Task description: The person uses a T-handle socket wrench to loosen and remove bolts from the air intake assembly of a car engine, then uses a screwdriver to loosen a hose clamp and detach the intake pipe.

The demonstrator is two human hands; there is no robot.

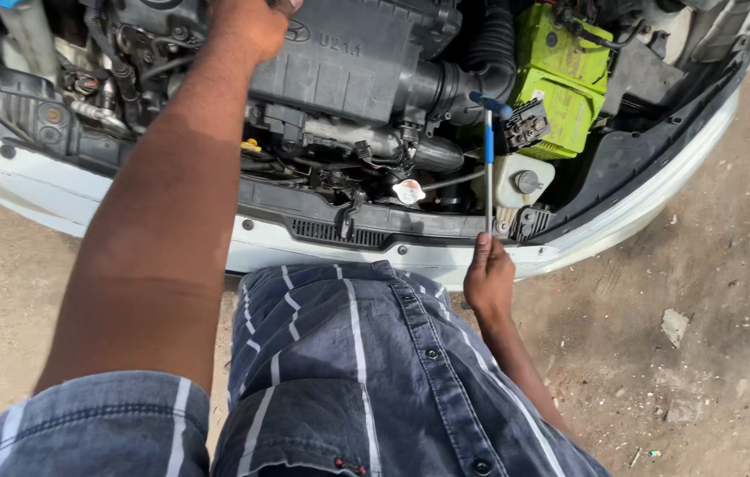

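I look down into an open car engine bay. My left hand reaches far in and rests on the black engine cover at the top of the view, fingers partly cut off by the frame edge. My right hand is closed around the lower end of a long metal rod with blue sleeves, which stands upright from the white front panel toward the air hose. My striped blue shirt fills the lower middle.
A bright green battery sits at the right of the bay, with a pale coolant tank below it. A radiator cap shows near the front. Sandy ground with small stones surrounds the car.
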